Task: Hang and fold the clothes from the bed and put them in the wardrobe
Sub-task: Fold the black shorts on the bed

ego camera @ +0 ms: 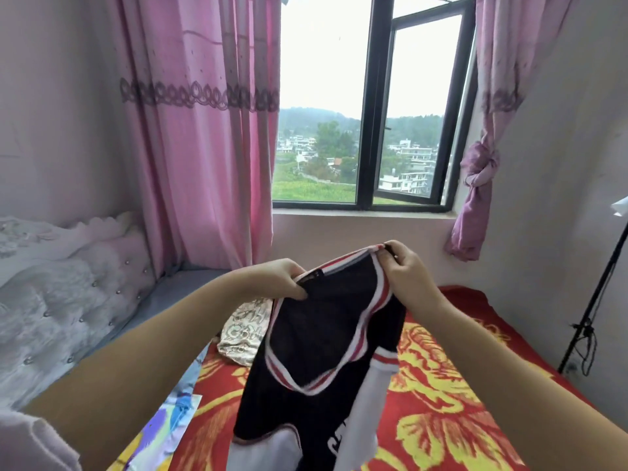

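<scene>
With my left hand [283,278] and right hand [406,271] each pinching a shoulder of the black jersey [326,338] above the bed [452,379], I should keep both shoulders level and taut for the hanger.

Bed [163,294]: runs from the foreground toward the wall under the window; grey sheet bare along its left side.
Headboard [68,283]: at the left, pale tufted padding with buttons, white lacy cover draped over the top.
Blanket [441,385]: red with large yellow floral pattern, spread over most of the bed.
Patterned garment [243,329]: beige with lighter scroll print, crumpled, lying on the blanket's far left part.
Printed cloth [170,419]: blue, white and yellow, lying flat along the blanket's left edge.
</scene>
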Demonstrator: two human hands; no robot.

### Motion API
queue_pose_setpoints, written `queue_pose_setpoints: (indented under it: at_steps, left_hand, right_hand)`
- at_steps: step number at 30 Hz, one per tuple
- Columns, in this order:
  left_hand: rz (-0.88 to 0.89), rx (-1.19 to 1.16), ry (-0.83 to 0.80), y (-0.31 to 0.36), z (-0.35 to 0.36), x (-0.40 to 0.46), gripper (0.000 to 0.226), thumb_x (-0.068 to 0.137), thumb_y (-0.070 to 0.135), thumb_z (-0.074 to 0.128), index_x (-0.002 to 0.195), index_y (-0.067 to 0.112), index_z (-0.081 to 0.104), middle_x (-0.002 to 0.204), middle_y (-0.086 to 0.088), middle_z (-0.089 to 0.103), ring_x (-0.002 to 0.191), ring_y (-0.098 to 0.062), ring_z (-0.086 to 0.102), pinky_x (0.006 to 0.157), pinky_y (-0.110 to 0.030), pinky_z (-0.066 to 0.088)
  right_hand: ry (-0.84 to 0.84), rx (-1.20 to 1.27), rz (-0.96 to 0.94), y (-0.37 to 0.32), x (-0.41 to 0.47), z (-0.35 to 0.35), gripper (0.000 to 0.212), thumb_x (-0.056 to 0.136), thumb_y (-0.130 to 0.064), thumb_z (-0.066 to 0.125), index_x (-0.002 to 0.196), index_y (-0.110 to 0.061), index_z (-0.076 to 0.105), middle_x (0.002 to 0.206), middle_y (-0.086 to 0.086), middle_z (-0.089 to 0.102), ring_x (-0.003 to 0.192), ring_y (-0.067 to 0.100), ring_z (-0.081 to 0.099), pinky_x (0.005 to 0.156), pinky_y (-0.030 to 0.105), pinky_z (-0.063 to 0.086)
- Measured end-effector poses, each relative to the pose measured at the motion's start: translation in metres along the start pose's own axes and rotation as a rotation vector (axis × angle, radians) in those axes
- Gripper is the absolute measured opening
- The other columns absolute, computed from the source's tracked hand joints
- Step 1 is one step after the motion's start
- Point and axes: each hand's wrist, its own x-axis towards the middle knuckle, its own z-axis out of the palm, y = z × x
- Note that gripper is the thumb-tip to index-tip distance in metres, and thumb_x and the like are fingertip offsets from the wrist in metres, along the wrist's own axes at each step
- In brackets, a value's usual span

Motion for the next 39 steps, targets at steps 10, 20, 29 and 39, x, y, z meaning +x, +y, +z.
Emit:
queue_pose_setpoints:
  at_steps: [10,20,29,39]
  left_hand:
    - [-0.082,-0.047,0.576,-0.066,-0.018,-0.011,0.028,0.086,0.000,0.051,0.060,0.008,0.057,0.057,-0.002,0.043,0.058,-0.015,0.039,0.055,-0.025,0.031]
    - [0.178,-0.132,0.479,-0.033,-0.032,-0.013,0.046,0.094,0.041,0.056,0.065,0.004,0.054,0.058,-0.005,0.041,0.053,-0.016,0.040,0.060,-0.018,0.039]
    - [0.147,0.135,0.046,-0.014,-0.045,-0.026,0.073,0.064,0.063,0.072,0.092,-0.004,0.061,0.070,-0.006,0.048,0.063,-0.018,0.042,0.066,-0.026,0.038]
    - [0.066,0.117,-0.035,0.001,-0.056,-0.036,0.026,0.089,0.024,0.067,0.108,0.007,0.067,0.101,-0.008,0.068,0.091,-0.013,0.061,0.097,-0.035,0.048]
  right_hand:
    - [-0.084,-0.165,-0.071,-0.003,0.022,-0.061,0.016,0.095,-0.026,0.058,0.083,-0.017,0.065,0.070,-0.004,0.062,0.063,0.009,0.055,0.059,0.015,0.043]
    - [-0.324,-0.132,0.142,0.004,0.020,-0.099,0.033,0.093,-0.028,0.058,0.090,0.005,0.063,0.067,0.004,0.045,0.064,0.014,0.045,0.058,0.019,0.043]
    - [-0.195,-0.001,0.305,0.035,0.011,-0.087,0.017,0.102,-0.010,0.043,0.095,-0.009,0.059,0.086,0.010,0.058,0.081,0.020,0.053,0.083,0.039,0.046]
    - [-0.033,-0.123,0.267,0.060,0.019,-0.064,0.014,0.095,-0.009,0.053,0.089,-0.005,0.065,0.079,0.008,0.066,0.076,0.021,0.059,0.069,0.032,0.047]
